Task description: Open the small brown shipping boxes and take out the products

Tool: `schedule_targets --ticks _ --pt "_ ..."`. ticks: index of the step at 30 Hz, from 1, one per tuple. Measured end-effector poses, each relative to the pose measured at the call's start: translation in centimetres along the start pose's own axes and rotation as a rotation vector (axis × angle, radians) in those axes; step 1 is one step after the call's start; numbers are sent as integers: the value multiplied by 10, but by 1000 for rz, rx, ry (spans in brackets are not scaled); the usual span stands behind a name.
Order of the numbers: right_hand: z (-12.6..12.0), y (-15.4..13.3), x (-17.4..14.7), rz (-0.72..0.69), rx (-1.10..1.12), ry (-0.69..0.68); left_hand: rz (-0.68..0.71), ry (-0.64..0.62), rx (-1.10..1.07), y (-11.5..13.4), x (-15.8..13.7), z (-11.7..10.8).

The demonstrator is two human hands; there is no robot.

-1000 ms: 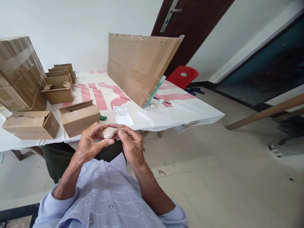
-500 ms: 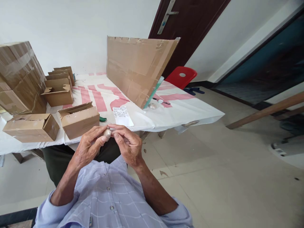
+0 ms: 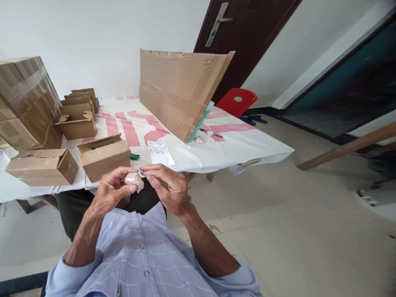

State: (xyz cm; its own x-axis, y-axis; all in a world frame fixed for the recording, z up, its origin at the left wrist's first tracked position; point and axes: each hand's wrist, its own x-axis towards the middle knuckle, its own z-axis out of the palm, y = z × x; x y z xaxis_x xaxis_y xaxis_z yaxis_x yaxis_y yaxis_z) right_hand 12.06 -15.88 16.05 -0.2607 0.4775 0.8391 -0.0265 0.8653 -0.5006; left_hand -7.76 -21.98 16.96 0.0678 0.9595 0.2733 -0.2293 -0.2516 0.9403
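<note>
My left hand [image 3: 113, 185] is closed round a small, roundish, pale pinkish-brown object in shiny clear wrap [image 3: 133, 180], held between thumb and fingers above my lap. Just to its right is my right hand [image 3: 168, 187], its thumb and fingertips pinched together beside the wrapped object. A tiny whitish bit shows at those fingertips, too small to name. Beyond the hands, a white sheet with small printed shapes [image 3: 161, 152] lies near the table's front edge. A green curved thing [image 3: 134, 156] rests left of the sheet, partly behind a cardboard box [image 3: 107, 159].
Another small box [image 3: 43, 167] stands at the front left, with several open boxes [image 3: 77, 122] behind it and a large taped carton [image 3: 27, 103] at far left. A cardboard panel [image 3: 179, 90] stands upright on the table [image 3: 235, 148]. A red chair [image 3: 236, 101] is behind.
The wrapped object has moved slightly left and down with my left hand and turned, so more of it shows. My right hand's fingertips have drawn a little away from it.
</note>
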Motion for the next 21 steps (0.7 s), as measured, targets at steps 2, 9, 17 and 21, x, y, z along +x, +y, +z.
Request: schedule_targets --ticks 2,9,17,21 --pt "-2 2 2 -58 -67 -18 -6 -46 -20 1 -2 0" --pt "-7 6 7 -221 -169 -58 -2 -231 -103 7 -5 1" --pt "-12 7 9 -397 -251 -34 -29 -250 -143 8 -5 2" --pt "-12 6 10 -450 -276 -31 -7 -244 -137 9 -4 4"
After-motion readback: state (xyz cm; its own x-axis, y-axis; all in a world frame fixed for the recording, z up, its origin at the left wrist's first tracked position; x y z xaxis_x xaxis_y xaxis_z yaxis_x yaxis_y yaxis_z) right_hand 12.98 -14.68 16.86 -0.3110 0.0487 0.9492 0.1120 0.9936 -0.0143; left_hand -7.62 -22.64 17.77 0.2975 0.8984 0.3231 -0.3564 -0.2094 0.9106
